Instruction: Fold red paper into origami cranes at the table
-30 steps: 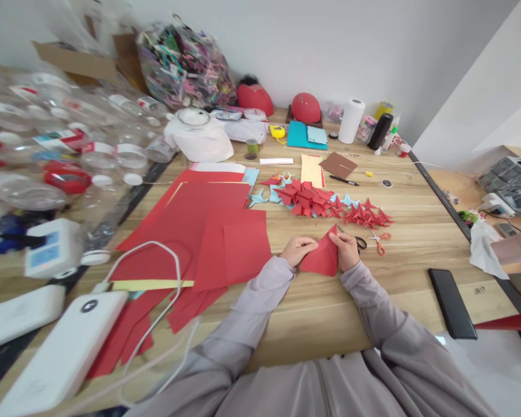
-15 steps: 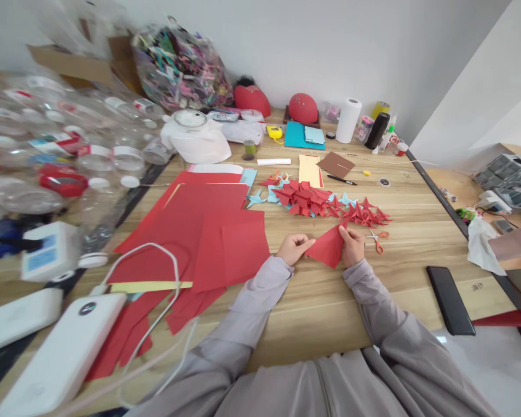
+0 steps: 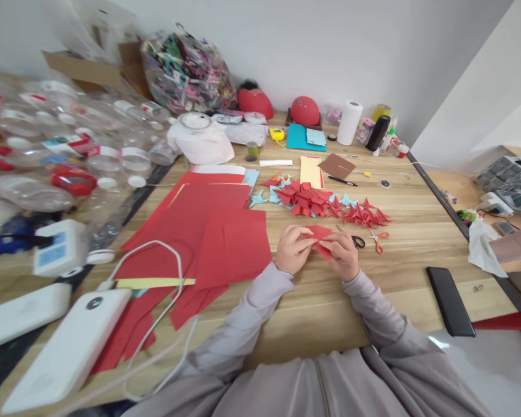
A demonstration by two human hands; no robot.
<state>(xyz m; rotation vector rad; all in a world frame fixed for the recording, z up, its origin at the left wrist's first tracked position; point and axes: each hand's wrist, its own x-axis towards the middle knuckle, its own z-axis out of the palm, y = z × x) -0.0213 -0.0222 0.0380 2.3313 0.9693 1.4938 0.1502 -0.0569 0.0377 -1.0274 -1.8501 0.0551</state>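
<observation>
Between my two hands is a small piece of red paper [image 3: 319, 233], bent and partly covered by my fingers. My left hand [image 3: 292, 250] pinches its left side. On the other side, my right hand [image 3: 344, 252] grips it with the fingertips. Just beyond lie several folded red paper shapes [image 3: 306, 198], with light blue ones [image 3: 257, 198] among them. Black-handled scissors [image 3: 358, 241] rest close to my right hand, beside orange-handled scissors [image 3: 378, 242].
Large red paper sheets [image 3: 191, 226] spread to the left, near a white power bank [image 3: 69, 347] with its cable. Clear plastic bottles [image 3: 104, 156] crowd the far left. A black phone [image 3: 450, 301] lies at the right. Yellow paper [image 3: 309, 171] and brown paper [image 3: 337, 165] lie further back.
My hands have come closer together, and the red paper, flat and spread earlier, is now bent between them. The black-handled scissors have come into sight beside my right hand.
</observation>
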